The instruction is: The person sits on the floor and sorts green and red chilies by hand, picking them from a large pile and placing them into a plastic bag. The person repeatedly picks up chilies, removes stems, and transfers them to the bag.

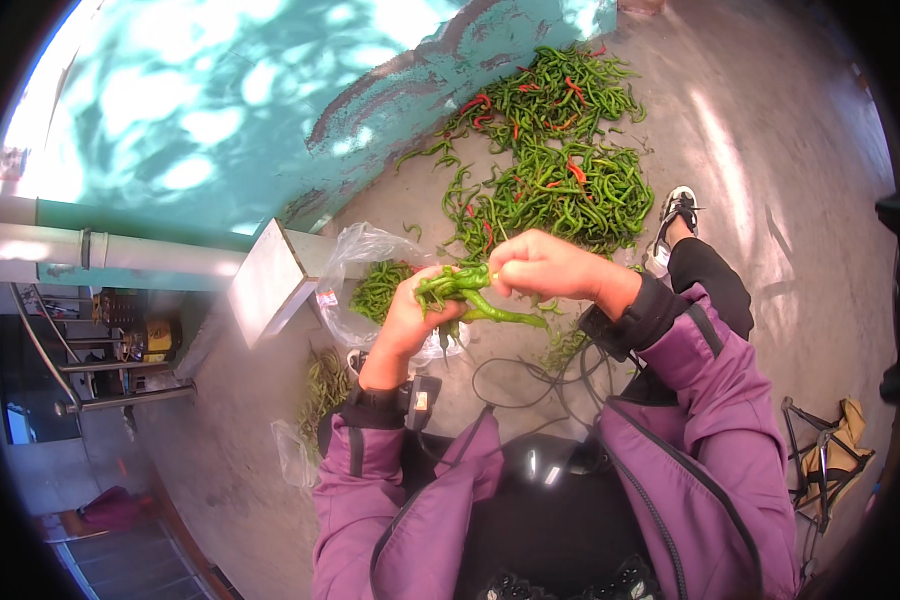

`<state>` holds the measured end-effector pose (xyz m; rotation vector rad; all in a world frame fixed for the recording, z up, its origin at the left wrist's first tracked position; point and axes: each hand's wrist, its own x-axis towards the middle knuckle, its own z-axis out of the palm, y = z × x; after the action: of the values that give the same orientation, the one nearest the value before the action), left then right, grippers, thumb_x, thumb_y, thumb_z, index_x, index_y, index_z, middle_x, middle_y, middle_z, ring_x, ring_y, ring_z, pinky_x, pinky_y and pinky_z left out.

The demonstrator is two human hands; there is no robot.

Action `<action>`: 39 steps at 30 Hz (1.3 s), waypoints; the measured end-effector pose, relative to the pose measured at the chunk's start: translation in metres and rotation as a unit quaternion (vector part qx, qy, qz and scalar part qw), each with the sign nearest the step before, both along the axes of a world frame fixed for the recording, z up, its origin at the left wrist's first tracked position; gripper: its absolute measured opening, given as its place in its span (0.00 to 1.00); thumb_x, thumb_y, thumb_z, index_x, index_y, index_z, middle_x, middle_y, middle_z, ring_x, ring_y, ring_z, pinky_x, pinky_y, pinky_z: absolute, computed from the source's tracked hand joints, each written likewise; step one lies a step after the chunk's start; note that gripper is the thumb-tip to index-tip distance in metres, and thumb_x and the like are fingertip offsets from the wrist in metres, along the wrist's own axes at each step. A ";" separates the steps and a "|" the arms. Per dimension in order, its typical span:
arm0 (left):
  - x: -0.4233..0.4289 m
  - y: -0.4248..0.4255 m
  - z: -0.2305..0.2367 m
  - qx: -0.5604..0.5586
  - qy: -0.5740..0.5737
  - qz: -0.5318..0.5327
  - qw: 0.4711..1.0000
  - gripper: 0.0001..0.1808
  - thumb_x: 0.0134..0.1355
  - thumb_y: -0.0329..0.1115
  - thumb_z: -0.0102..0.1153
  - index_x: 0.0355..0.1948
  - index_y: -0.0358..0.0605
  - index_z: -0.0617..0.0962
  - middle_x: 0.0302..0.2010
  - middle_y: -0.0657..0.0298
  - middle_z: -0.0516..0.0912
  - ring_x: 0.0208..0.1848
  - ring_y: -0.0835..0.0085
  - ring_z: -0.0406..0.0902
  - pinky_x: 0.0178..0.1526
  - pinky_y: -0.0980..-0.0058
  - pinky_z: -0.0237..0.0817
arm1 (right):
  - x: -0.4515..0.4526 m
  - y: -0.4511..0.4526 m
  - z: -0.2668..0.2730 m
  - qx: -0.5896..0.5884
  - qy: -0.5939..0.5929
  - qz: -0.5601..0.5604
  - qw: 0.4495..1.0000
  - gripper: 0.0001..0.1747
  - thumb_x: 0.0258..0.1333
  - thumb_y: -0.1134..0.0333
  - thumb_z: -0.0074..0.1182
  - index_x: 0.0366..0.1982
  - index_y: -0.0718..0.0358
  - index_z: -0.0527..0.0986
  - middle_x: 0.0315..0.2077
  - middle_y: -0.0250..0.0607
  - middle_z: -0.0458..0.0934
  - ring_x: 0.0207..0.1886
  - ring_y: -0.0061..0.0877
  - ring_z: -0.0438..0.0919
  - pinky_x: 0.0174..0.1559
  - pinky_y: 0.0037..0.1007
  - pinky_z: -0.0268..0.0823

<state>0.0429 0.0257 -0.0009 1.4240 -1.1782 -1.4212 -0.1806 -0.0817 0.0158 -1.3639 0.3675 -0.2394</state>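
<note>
My left hand is closed around a bunch of green chili peppers, and one long pepper sticks out to the right below it. My right hand pinches the end of a pepper at the bunch's right side; the fingertips partly hide what they grip. Just beyond my hands, a large heap of green chili peppers with some red ones lies on the concrete floor. Left of my left hand, a clear plastic bag stands open with green peppers in it.
A white board-like block stands left of the bag, by a teal wall. Cables hang before my lap. Stems and scraps lie at lower left, and a folding stool at right. Metal railings are far left.
</note>
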 end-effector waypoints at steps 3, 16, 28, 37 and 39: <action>0.003 0.000 0.000 0.014 0.029 0.000 0.999 0.21 0.48 0.25 0.61 0.46 0.36 0.75 0.37 0.64 0.80 0.37 0.77 0.76 0.40 0.78 0.70 | -0.012 -0.017 0.005 0.095 -0.049 -0.183 0.977 0.07 0.57 0.66 0.48 0.28 0.61 0.75 0.21 0.23 0.70 0.17 0.08 0.64 0.19 0.15 0.57; 0.010 0.003 0.004 0.124 0.211 0.047 0.969 0.18 0.46 0.21 0.58 0.42 0.35 0.76 0.34 0.60 0.79 0.33 0.71 0.77 0.35 0.71 0.71 | -0.015 -0.018 -0.023 -0.350 -0.016 0.035 0.936 0.11 0.58 0.69 0.48 0.40 0.68 0.74 0.32 0.50 0.76 0.37 0.42 0.75 0.41 0.37 0.67; 0.007 0.002 0.001 0.101 0.216 0.067 0.969 0.18 0.48 0.25 0.59 0.42 0.35 0.75 0.33 0.57 0.80 0.32 0.67 0.79 0.35 0.69 0.73 | -0.005 -0.008 -0.025 -0.458 0.014 -0.147 0.877 0.06 0.53 0.71 0.51 0.28 0.67 0.71 0.27 0.49 0.72 0.31 0.45 0.72 0.34 0.41 0.65; -0.024 0.002 0.002 0.126 0.200 0.137 0.962 0.17 0.49 0.20 0.57 0.43 0.33 0.75 0.37 0.55 0.80 0.34 0.67 0.79 0.36 0.69 0.75 | 0.009 0.003 -0.043 -0.476 0.091 -0.257 0.836 0.06 0.52 0.71 0.48 0.27 0.66 0.66 0.25 0.51 0.70 0.28 0.49 0.73 0.30 0.46 0.66; -0.032 0.004 0.001 0.122 0.212 0.154 0.957 0.17 0.50 0.19 0.56 0.44 0.32 0.74 0.37 0.55 0.80 0.34 0.67 0.79 0.36 0.70 0.76 | 0.010 0.002 -0.047 -0.478 0.088 -0.267 0.832 0.06 0.51 0.71 0.48 0.27 0.66 0.65 0.25 0.51 0.70 0.28 0.50 0.73 0.30 0.46 0.65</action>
<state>0.0112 0.0293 0.0003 1.3061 -0.5003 -1.5793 -0.1702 -0.0798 -0.0314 -2.2624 0.8588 -0.8500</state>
